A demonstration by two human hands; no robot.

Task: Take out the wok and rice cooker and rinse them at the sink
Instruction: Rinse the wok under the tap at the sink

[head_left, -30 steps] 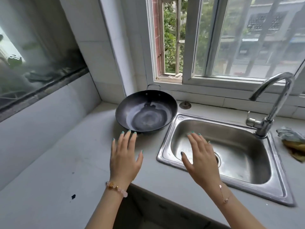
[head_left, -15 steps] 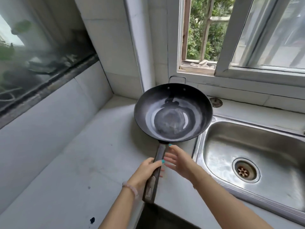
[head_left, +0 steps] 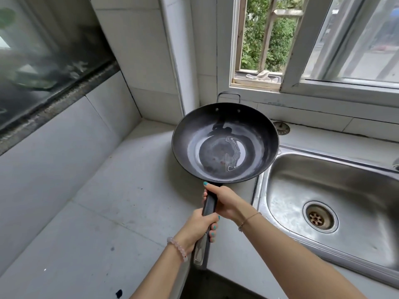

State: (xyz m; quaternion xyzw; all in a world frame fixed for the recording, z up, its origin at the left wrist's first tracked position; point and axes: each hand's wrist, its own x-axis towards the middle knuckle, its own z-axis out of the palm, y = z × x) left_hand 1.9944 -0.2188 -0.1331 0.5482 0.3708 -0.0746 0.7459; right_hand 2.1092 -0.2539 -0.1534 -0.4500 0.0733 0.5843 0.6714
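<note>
A dark round wok (head_left: 224, 143) with a long black handle sits over the counter corner, just left of the steel sink (head_left: 328, 190). A little water glints in its bottom. My left hand (head_left: 198, 228) is wrapped round the lower part of the handle. My right hand (head_left: 224, 201) grips the handle higher up, close to the wok's bowl. A small loop handle shows at the wok's far rim. No rice cooker is in view.
The pale counter (head_left: 103, 212) stretches to the left, bounded by a tiled wall and a dark glass panel (head_left: 43, 61). A window (head_left: 280, 39) stands open behind the wok. The sink drain (head_left: 316, 217) is uncovered. A round metal cap (head_left: 281, 127) lies behind the sink.
Both hands went from hovering open above the counter to closing on the wok's handle. The right hand, open half a second ago, is now gripping it. The view has moved closer.
</note>
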